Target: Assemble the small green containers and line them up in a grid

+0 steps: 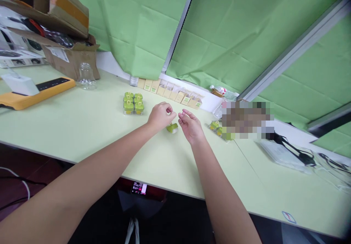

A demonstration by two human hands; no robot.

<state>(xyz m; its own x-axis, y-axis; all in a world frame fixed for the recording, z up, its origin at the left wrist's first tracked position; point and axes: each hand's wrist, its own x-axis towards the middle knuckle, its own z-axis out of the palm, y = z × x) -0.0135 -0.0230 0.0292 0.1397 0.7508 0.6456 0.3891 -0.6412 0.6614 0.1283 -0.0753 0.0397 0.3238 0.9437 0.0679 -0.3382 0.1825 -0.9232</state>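
My left hand (161, 117) is closed in a pinch above a small green-lidded clear box (172, 128), seemingly gripping the loop on its lid. The little box looks tilted, and its lower part is pale. Just to the right, my right hand (191, 126) has its fingers partly curled and apart, palm turned up, with nothing visible in it. On the left, several matching green-lidded boxes (133, 104) stand together in rows. Beyond my right hand, more of these boxes (216, 126) stand in a line, partly covered by a blurred patch.
Small cardboard cartons (170, 91) line the back edge of the pale table (90, 127). Plastic bottles (223, 92) lie behind on the right. A clear jar (86, 76), a yellow-edged power strip (41, 91) and cardboard boxes (74, 59) stand at left. Cables and a plastic bag (283, 154) lie right.
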